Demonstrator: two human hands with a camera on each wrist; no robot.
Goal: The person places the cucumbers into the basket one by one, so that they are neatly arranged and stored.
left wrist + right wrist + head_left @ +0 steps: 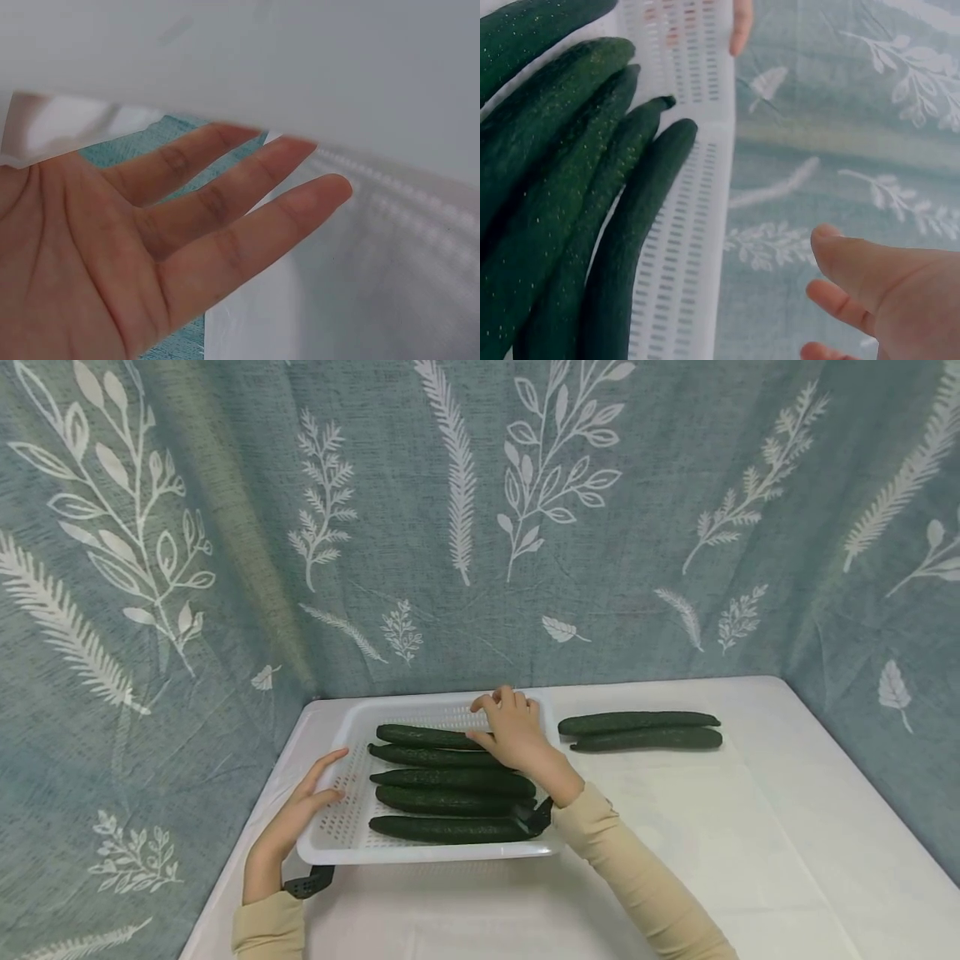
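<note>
A white perforated plastic basket holds several dark green cucumbers lying side by side. My left hand is at the basket's left side, its thumb and a finger showing over the rim in the head view. From the left wrist, three straight fingers of that hand reach beneath the basket's pale edge; its thumb is hidden there. My right hand hovers over the far right part of the basket with loosely bent fingers and nothing in its grasp. In the right wrist view its thumb stands apart from the cucumbers.
Two more cucumbers lie together to the right of the basket on the white-covered table. A blue-green leaf-patterned curtain hangs behind and along both sides. Each wrist carries a black strap mount.
</note>
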